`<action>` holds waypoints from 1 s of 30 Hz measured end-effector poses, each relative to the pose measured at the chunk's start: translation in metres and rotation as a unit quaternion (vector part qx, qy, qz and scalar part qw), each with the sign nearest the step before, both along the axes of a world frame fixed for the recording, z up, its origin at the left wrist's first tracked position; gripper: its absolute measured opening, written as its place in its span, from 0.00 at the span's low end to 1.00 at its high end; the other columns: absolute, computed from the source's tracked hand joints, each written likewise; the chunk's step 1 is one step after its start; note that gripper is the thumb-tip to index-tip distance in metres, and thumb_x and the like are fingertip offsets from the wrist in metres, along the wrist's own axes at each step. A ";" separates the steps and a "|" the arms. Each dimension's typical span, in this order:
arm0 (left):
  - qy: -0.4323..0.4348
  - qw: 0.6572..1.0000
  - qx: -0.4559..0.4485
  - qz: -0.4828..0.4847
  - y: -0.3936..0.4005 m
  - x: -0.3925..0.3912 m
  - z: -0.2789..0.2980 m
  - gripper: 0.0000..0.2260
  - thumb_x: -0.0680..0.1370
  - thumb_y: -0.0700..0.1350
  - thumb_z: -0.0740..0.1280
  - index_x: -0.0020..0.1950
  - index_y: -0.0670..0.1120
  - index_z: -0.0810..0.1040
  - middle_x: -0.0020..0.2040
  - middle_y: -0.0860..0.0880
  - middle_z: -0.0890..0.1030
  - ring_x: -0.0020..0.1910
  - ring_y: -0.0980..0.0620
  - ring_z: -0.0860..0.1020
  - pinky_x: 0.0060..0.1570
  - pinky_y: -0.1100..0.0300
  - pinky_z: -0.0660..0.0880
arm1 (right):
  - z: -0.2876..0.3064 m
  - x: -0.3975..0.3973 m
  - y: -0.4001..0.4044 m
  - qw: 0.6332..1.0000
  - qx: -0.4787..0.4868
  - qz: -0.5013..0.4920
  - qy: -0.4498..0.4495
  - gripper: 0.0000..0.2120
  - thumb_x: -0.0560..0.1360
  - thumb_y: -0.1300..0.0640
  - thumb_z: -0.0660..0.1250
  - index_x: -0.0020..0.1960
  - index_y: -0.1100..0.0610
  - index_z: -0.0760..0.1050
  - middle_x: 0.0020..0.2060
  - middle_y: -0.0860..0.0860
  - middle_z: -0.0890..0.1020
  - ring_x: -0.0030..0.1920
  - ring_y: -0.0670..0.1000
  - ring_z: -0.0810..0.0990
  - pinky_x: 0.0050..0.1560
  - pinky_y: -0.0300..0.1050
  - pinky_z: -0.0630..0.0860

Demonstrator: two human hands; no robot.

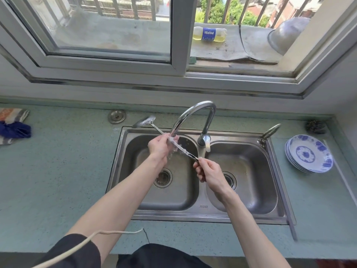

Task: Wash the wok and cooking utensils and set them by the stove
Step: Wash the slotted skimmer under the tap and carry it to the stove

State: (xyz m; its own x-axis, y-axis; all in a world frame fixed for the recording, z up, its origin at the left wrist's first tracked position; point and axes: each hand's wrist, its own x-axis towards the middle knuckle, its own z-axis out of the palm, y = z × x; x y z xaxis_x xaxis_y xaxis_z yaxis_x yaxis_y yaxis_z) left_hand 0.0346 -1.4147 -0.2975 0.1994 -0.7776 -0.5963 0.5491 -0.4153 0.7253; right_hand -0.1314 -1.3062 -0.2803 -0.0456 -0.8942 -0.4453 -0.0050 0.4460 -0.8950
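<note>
A long steel spatula (144,121) is held slanted over the left basin of the double sink (201,207), its blade up at the far left above the counter. My right hand (207,172) pinches the end of its handle. My left hand (161,147) is wrapped around the middle of the handle, right under the tap's (195,117) spout, where water runs over my fingers and splashes. No wok is in view.
A stack of blue-and-white plates (309,153) sits on the counter to the right, with a scouring pad (315,126) behind it. Cloths (13,124) lie at the far left. A Pepsi bottle (209,33) and a metal bowl (287,33) rest on the window ledge.
</note>
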 end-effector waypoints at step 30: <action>-0.011 1.000 -0.003 0.021 -0.002 0.004 0.001 0.12 0.83 0.39 0.65 0.40 0.41 0.77 0.41 0.39 0.84 0.40 0.43 0.85 0.45 0.52 0.84 | -0.013 -0.007 0.003 0.953 -0.038 0.111 0.280 0.22 0.83 0.43 0.61 0.37 0.55 0.77 0.26 0.44 0.74 0.29 0.44 0.70 0.37 0.45 0.69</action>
State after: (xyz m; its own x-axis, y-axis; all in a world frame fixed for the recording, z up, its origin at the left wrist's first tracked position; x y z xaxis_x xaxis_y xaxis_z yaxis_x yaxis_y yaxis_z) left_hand 0.0391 -1.4164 -0.2964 0.2456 -0.7719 -0.5864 0.5503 -0.3870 0.7399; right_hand -0.1381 -1.3037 -0.2929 -0.0627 -0.9381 -0.3407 -0.5788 0.3123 -0.7533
